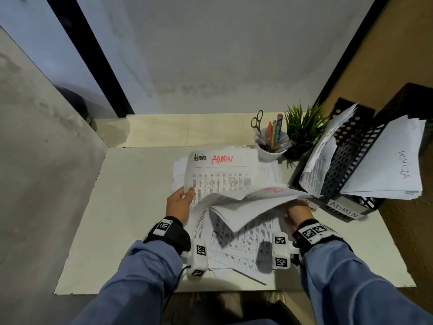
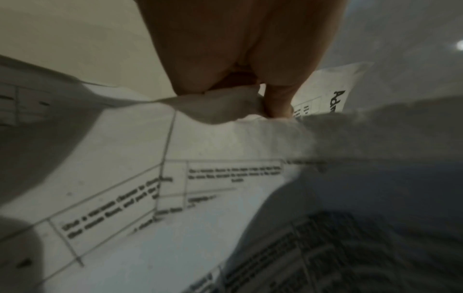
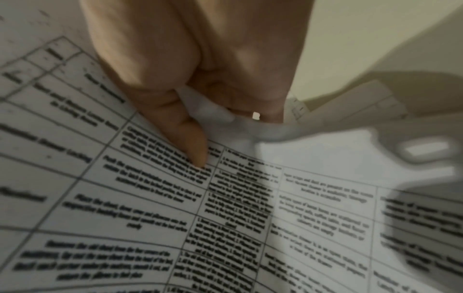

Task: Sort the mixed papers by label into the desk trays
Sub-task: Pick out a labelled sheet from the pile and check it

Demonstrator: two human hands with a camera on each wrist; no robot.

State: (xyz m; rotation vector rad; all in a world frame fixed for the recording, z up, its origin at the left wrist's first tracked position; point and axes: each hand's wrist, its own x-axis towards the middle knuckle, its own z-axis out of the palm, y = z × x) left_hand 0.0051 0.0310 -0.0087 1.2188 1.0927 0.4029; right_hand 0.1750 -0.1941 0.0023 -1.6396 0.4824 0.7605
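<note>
A pale desk mat (image 1: 121, 207) covers the desk, with its left half bare as far as the grey partition (image 1: 42, 160) along that edge. A loose heap of printed papers (image 1: 243, 245) lies in the middle, spilling to the mat's near edge. At the far right stand black mesh desk trays (image 1: 346, 165), tilted and already holding sheets; the nearest one bears an "ADMIN" label (image 1: 344, 209). Between the trays and the heap's far edge sit a potted plant (image 1: 302, 130) and a white cup (image 1: 271, 146) of pens and scissors. The left hand (image 1: 180, 205) pinches the left edge of a sheet marked "Admin ADMIN" (image 1: 220, 174), lifting it off the heap. The right hand (image 1: 298, 212) grips a curled sheet (image 1: 246, 212), thumb on top, just beside the labelled tray.
</note>
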